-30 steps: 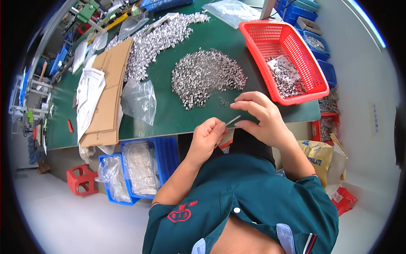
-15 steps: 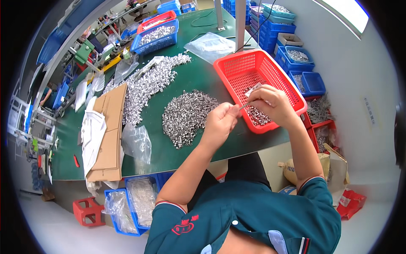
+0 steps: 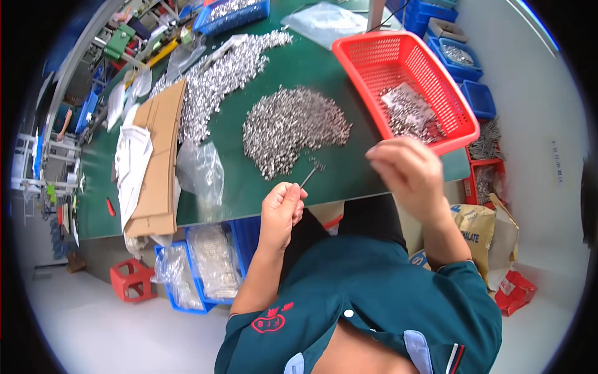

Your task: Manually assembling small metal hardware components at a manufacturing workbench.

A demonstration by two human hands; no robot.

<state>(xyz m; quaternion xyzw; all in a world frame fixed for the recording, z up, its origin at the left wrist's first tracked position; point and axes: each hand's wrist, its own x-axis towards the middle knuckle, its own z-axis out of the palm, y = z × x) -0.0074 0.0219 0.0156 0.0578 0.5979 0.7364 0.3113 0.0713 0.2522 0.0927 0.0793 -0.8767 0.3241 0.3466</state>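
My left hand (image 3: 283, 209) is closed round the end of a thin dark metal rod (image 3: 309, 177), near the table's front edge. The rod slants up and away to the right, with a few tiny dark pieces about its far tip. Beyond it lies a heap of small silvery metal parts (image 3: 293, 128). My right hand (image 3: 411, 174) hangs by the near end of a red plastic basket (image 3: 458, 132), fingers bent and smeared by motion; whether it holds anything does not show. In the basket are small metal parts (image 3: 416, 121) and a whitish label or slip.
A larger heap of shiny metal parts (image 3: 212, 84) spreads over the green table (image 3: 336, 68) at the far left. Flattened cardboard (image 3: 156, 149), a white cloth (image 3: 132, 168) and a clear plastic bag (image 3: 202, 171) lie left. Blue bins (image 3: 464, 59) stand along the right wall.
My hands have moved apart: the left came nearer and left with the rod, while the right let go of the rod and moved nearer. The view has tilted downward.
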